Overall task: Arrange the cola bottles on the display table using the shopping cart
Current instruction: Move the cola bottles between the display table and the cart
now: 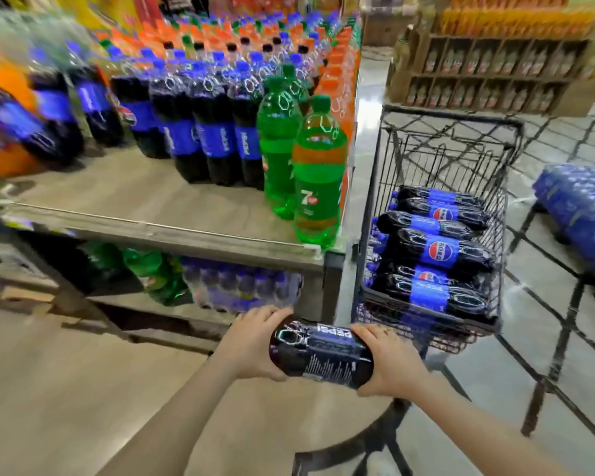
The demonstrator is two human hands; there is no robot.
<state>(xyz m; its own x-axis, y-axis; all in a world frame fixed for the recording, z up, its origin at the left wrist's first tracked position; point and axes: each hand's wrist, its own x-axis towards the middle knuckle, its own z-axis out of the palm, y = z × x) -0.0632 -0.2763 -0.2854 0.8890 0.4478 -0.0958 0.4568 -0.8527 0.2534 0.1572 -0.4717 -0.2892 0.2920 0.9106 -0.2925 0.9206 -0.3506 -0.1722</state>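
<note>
A large cola bottle (320, 352) with a blue label lies sideways in front of me, held between both hands below the table's front edge. My left hand (251, 341) grips its left end and my right hand (389, 362) grips its right end. The black wire shopping cart (437, 139) stands to the right and holds several cola bottles (437, 252) lying flat. The wooden display table (145, 207) carries upright cola bottles (200, 132) in rows behind a bare front strip.
Two green soda bottles (318, 173) stand at the table's front right corner. Orange soda bottles (337, 67) fill the far side. Shrink-wrapped packs (241, 286) sit on the lower shelf. A blue wrapped pallet (581, 207) is at right, and wooden shelving (495, 70) stands behind the cart.
</note>
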